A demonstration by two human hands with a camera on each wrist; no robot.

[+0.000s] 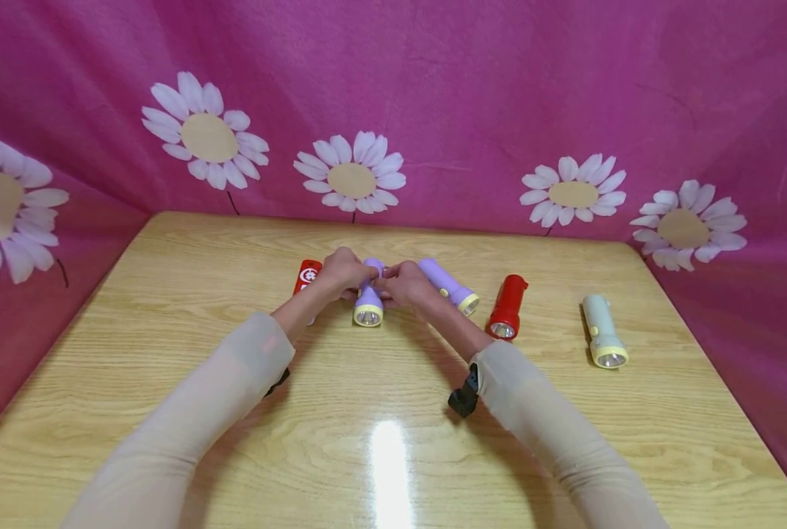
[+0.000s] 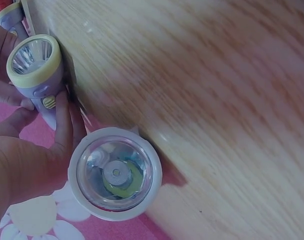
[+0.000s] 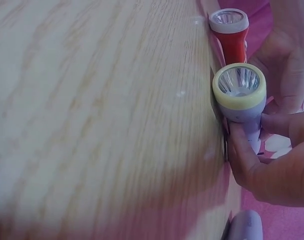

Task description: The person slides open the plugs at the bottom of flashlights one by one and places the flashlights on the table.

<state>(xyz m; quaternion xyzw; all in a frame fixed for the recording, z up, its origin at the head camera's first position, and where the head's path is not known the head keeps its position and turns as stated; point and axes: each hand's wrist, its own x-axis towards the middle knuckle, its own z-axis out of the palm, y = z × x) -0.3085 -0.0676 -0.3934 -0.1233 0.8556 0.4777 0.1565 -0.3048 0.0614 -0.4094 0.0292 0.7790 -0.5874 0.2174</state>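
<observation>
A purple flashlight (image 1: 369, 297) with a pale yellow rim lies between both hands, its lens toward me. My left hand (image 1: 345, 270) pinches its body from the left; in the left wrist view, thumb and fingers (image 2: 64, 117) close around it beside the yellow switch. From the other side my right hand (image 1: 403, 284) grips the same body, thumb and finger on it in the right wrist view. Left of the hands is a red flashlight (image 1: 308, 273) with a white label, partly hidden by my left arm; its white-rimmed head (image 2: 114, 172) shows large in the left wrist view.
Right of the hands lie a second purple flashlight (image 1: 446, 285), a plain red flashlight (image 1: 508, 305) and a pale grey-green flashlight (image 1: 602, 330). They rest on a wooden table (image 1: 320, 433). A magenta cloth (image 1: 459, 95) with daisies hangs behind it and along both sides.
</observation>
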